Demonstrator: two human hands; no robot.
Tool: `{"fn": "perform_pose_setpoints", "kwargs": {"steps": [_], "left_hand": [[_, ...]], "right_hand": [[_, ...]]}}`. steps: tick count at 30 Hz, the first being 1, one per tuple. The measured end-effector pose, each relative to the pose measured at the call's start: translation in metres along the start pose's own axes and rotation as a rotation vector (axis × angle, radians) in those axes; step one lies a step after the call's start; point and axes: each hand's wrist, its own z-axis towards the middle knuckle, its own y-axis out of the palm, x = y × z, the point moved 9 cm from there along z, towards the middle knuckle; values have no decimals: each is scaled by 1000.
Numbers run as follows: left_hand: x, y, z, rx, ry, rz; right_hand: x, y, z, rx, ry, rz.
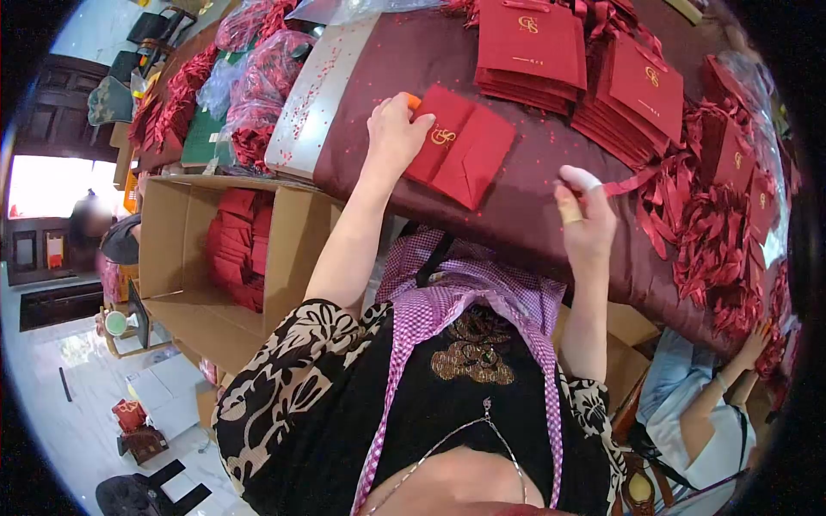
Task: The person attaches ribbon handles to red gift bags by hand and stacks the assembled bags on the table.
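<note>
My left hand (pixel 397 133) grips the left edge of a red folded paper bag (pixel 465 150) with a gold monogram, lying on the dark red tablecloth (pixel 533 228). An orange cover shows on one of its fingers. The bag has creased, envelope-like folds towards its lower right. To the right, apart from the bag, my right hand (pixel 589 206) pinches the end of a red ribbon (pixel 632 181) between covered fingertips. That ribbon runs towards a heap of loose red ribbons (pixel 710 245). Beyond my hands stand stacks of red bags (pixel 531 52) with the same gold mark.
An open cardboard box (pixel 176 258) holding red pieces stands at my left. Plastic-wrapped red bundles (pixel 267 82) lie at the table's far left, near a pale board (pixel 323 86) strewn with red bits. Another person's hand (pixel 755 347) touches the ribbon heap's lower right end.
</note>
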Motion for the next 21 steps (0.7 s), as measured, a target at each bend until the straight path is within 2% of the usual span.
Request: {"fn": "perform_pose_setpoints", "kwargs": {"steps": [4, 5, 6, 7, 9, 14, 18, 21], "left_hand": [[18, -8, -4, -28, -66, -154], [21, -7, -6, -62, -125, -289], [23, -3, -9, -98, -186, -424], [27, -1, -12, -104, -183, -425], [38, 4, -17, -123, -146, -545], [65, 20, -35, -171, -120, -601], [81, 32, -45, -229, -95, -584], [97, 26, -52, -233, -57, -580]], "right_hand": [[4, 30, -2, -100, -27, 17], [7, 33, 1, -95, -26, 16], [2, 36, 3, -95, -105, 30], [-4, 37, 2, -96, -182, 44], [-1, 36, 2, -107, -95, 47], [6, 29, 5, -1, 124, 188], [-31, 26, 14, 40, -198, -89], [-41, 30, 17, 67, -295, -251]]}}
